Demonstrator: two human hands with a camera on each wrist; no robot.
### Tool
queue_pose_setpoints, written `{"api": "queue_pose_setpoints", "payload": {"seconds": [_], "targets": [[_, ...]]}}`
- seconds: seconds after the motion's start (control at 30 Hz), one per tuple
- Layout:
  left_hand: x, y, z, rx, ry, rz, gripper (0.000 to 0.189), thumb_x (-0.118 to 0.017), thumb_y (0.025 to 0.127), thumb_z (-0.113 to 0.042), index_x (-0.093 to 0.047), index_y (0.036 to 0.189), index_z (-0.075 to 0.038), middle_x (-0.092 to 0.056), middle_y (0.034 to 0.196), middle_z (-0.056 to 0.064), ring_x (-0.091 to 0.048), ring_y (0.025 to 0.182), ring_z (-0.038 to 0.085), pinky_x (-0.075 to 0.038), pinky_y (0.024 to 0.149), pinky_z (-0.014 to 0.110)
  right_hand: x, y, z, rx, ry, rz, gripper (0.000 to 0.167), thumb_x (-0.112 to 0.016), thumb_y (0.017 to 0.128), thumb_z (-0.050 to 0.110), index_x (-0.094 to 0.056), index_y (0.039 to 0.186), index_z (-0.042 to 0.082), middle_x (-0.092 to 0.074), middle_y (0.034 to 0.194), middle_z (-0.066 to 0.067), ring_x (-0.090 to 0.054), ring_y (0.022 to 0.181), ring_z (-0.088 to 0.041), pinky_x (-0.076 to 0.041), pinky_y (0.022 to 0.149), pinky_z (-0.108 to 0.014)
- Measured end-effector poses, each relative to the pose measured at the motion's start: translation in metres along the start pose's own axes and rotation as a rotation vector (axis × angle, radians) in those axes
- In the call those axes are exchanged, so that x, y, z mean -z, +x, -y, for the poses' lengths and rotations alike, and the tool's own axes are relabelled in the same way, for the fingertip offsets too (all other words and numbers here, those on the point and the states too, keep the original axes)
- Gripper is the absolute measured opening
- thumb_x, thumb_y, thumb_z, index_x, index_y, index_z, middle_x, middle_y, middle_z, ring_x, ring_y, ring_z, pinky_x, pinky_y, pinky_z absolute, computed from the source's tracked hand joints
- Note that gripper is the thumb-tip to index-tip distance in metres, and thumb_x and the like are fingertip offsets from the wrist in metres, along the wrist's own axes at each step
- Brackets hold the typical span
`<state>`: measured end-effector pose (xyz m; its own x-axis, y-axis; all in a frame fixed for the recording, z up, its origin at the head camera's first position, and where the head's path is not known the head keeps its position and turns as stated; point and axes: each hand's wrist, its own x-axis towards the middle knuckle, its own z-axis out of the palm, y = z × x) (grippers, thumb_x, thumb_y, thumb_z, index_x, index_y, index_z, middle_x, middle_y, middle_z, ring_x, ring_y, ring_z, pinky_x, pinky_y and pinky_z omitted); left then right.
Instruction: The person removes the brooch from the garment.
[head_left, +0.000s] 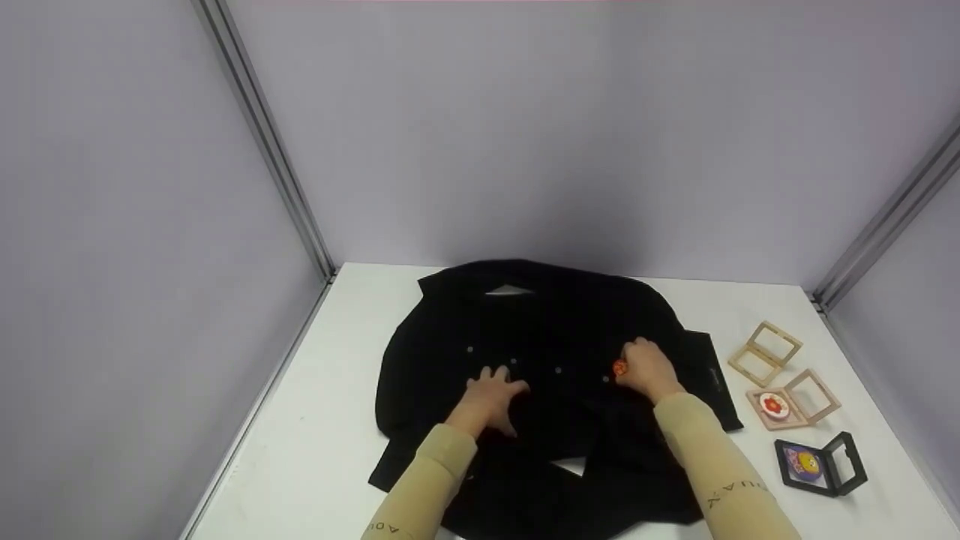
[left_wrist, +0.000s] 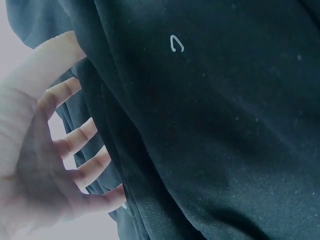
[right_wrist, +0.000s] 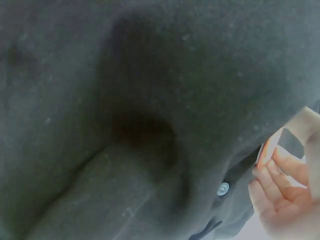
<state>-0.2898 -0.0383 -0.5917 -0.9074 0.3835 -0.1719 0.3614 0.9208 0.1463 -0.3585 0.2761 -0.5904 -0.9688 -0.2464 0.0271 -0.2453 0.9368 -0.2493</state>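
Note:
A black buttoned garment (head_left: 540, 322) lies spread over the white table. My left hand (head_left: 491, 401) rests on its front with the fingers apart; in the left wrist view, the fingertips (left_wrist: 102, 157) meet the edge of the dark cloth. Over the other side of the front, my right hand (head_left: 646, 369) pinches a round orange badge (head_left: 619, 367) close to a pale button (head_left: 606, 379). The right wrist view shows the badge (right_wrist: 269, 149) edge-on between thumb and fingers, beside the cloth and a button (right_wrist: 223, 188).
At the right stand several open display cases: a light wooden one (head_left: 754, 366), a pink one (head_left: 814, 397) holding a red flower badge (head_left: 774, 406), and a black one (head_left: 847, 461) holding a purple-and-yellow badge (head_left: 804, 463). Pale walls (head_left: 480, 150) enclose the table (head_left: 300, 420).

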Motion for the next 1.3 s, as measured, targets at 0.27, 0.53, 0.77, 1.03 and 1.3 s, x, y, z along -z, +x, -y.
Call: {"api": "queue_pose_setpoints", "payload": {"seconds": [0.27,0.53,0.77,1.03,1.3], "targets": [[0.001,-0.001,0.0,-0.002,-0.002,0.006,0.08,-0.099,0.071,-0.039,-0.063,0.142,-0.034,-0.052,0.151,0.011,-0.05,0.14,0.042,-0.051,0.106,0.065,0.005,-0.001,-0.002,0.005,-0.009,0.001,0.035,-0.087,0.072,0.013,-0.067,0.094,-0.004,-0.062,0.096,-0.021,-0.062,0.089,-0.038,-0.055,0.083,-0.057],[-0.002,-0.001,0.001,0.0,-0.019,-0.004,0.081,-0.099,0.068,-0.037,-0.063,0.141,-0.034,-0.052,0.15,0.011,-0.049,0.14,0.042,-0.049,0.108,0.069,0.011,-0.002,-0.004,0.027,-0.018,-0.008,0.035,-0.086,0.07,0.013,-0.068,0.095,-0.005,-0.062,0.095,-0.021,-0.062,0.087,-0.038,-0.056,0.082,-0.056],[-0.001,-0.002,0.001,-0.002,-0.034,-0.004,0.078,-0.099,0.07,-0.035,-0.064,0.14,-0.033,-0.052,0.151,0.012,-0.049,0.14,0.042,-0.048,0.109,0.069,0.017,-0.004,-0.003,0.04,-0.016,0.003,0.035,-0.084,0.071,0.012,-0.068,0.096,-0.005,-0.063,0.096,-0.021,-0.062,0.087,-0.036,-0.056,0.082,-0.056],[0.0,-0.003,0.001,0.0,-0.029,-0.013,0.078,-0.099,0.071,-0.037,-0.064,0.141,-0.033,-0.053,0.149,0.01,-0.051,0.137,0.039,-0.05,0.107,0.066,0.023,-0.005,-0.003,0.075,-0.024,-0.027,0.035,-0.084,0.069,0.014,-0.067,0.094,-0.005,-0.062,0.092,-0.019,-0.06,0.083,-0.034,-0.055,0.08,-0.055],[0.001,-0.005,0.0,-0.005,-0.031,-0.02,0.079,-0.099,0.071,-0.037,-0.064,0.141,-0.032,-0.054,0.147,0.01,-0.052,0.135,0.038,-0.051,0.107,0.065,0.031,-0.008,-0.002,0.086,-0.031,-0.02,0.036,-0.084,0.069,0.015,-0.067,0.094,-0.004,-0.061,0.091,-0.017,-0.058,0.081,-0.032,-0.054,0.078,-0.054]]}}
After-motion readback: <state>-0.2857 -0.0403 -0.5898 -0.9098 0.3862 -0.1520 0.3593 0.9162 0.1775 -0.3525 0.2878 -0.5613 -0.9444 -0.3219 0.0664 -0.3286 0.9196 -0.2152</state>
